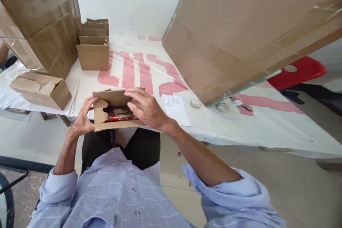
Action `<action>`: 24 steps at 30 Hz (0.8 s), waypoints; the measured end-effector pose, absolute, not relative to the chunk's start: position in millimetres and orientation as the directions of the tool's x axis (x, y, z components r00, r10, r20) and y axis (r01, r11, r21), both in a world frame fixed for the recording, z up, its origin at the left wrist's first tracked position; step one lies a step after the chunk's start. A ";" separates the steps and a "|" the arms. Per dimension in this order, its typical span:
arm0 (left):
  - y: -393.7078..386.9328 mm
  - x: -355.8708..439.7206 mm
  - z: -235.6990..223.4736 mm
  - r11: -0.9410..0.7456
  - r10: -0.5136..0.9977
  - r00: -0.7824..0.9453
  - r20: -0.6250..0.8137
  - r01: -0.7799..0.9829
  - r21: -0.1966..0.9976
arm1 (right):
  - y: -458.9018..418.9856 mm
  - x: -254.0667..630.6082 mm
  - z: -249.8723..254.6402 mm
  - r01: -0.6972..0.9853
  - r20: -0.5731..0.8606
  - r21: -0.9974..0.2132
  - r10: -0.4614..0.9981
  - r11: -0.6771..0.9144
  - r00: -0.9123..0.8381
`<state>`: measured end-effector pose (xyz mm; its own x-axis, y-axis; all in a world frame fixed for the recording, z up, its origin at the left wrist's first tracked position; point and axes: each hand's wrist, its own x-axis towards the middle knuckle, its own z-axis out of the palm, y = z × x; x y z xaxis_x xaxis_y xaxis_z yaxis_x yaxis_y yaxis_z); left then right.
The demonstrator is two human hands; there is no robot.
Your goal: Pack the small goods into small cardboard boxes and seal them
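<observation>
A small cardboard box (120,125) with its top open is held at the front edge of the table. Inside lies a red packet (113,114) with a brown patterned part; its right portion is hidden. My left hand (82,117) grips the box's left end, fingers and thumb on its corners, beside a notched end flap (100,110) folded inward. Bent over the right end is my right hand (146,108), its fingers on the back wall and right-end cardboard, covering much of that side.
A closed carton (40,87) lies at the left, before stacked large cartons (50,17). Several open boxes (93,57) stand nested behind. A big leaning cardboard panel (240,39) blocks the right rear. Printed paper (177,112), two tape rolls (196,104) and a red stool (301,71) are rightward.
</observation>
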<state>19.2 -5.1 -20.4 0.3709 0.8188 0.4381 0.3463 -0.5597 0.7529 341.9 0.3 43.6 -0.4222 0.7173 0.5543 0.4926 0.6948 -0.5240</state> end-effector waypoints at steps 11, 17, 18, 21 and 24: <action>-14.7 20.4 -17.4 -0.558 0.816 0.391 0.425 0.345 0.755 | -18.5 346.6 58.2 0.466 0.471 -0.503 0.683 0.728 -0.559; -17.4 21.7 -19.1 -0.572 0.808 0.400 0.432 0.362 0.736 | -35.0 347.5 65.3 0.490 0.201 -0.542 0.671 0.683 -0.714; -17.9 22.1 -19.5 -0.577 0.806 0.400 0.437 0.363 0.732 | -37.7 347.6 65.0 0.494 0.174 -0.549 0.671 0.674 -0.721; -19.7 22.9 -20.8 -0.586 0.801 0.394 0.450 0.362 0.725 | -44.4 348.0 60.1 0.514 0.134 -0.559 0.683 0.650 -0.718; -21.0 22.7 -22.2 -0.584 0.804 0.389 0.451 0.367 0.724 | -49.1 347.7 51.4 0.539 0.124 -0.545 0.698 0.642 -0.705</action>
